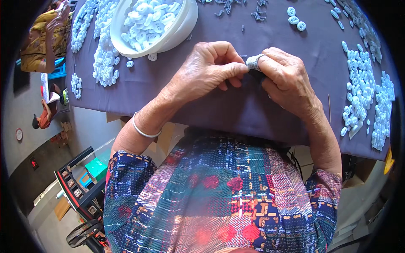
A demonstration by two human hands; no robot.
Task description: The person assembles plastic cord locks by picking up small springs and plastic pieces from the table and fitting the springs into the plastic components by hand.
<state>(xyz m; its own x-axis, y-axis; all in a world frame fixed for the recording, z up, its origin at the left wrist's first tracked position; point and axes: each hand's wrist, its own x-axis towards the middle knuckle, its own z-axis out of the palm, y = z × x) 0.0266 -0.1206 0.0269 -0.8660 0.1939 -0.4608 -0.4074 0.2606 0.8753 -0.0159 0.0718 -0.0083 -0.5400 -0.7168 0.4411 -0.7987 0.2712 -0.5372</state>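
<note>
My left hand (209,69) and my right hand (284,76) meet fingertip to fingertip over a purple cloth-covered table (236,109). Both pinch a small part between them; it is mostly hidden by the fingers, with only a dark bit showing. The right forefinger wears a grey wrapped finger guard (254,62). A silver bangle (141,128) sits on my left wrist. A white bowl (181,25) full of small white plastic pieces stands just beyond my left hand.
Rows of white plastic pieces (363,92) lie along the right of the table, and more lie at the far left (103,55). Small dark springs (257,14) are scattered at the far edge. Another person (44,38) sits at upper left. A black cart (82,189) stands lower left.
</note>
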